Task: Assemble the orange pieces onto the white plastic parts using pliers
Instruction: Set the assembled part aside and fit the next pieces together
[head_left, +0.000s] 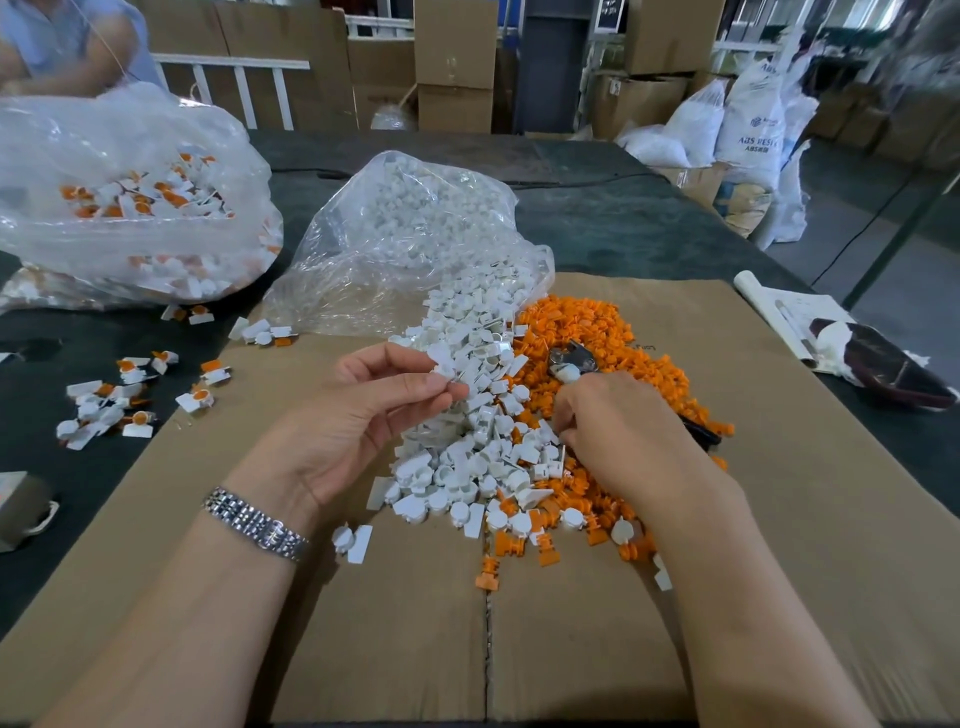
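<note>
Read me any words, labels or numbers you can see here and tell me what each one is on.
"ABS RESIN": white sack on the floor at back right, letters partly cut off.
Smaller line and logo on that sack: too blurred.
Scribble on the cardboard sheet beside the orange pieces: unreadable.
Paper at right: writing too small.

A flattened sheet of matt brown cardboard is covering the desk, whose dark top is looking like rough, dull cloth. The white plastic parts are showing a smooth, faintly glossy finish; the orange pieces are looking like smooth plastic too. The pliers are gleaming as bare metal at the head. Clear, crinkled plastic bags are shining with glare. A polished metal watch bracelet is glinting on the left wrist.
</note>
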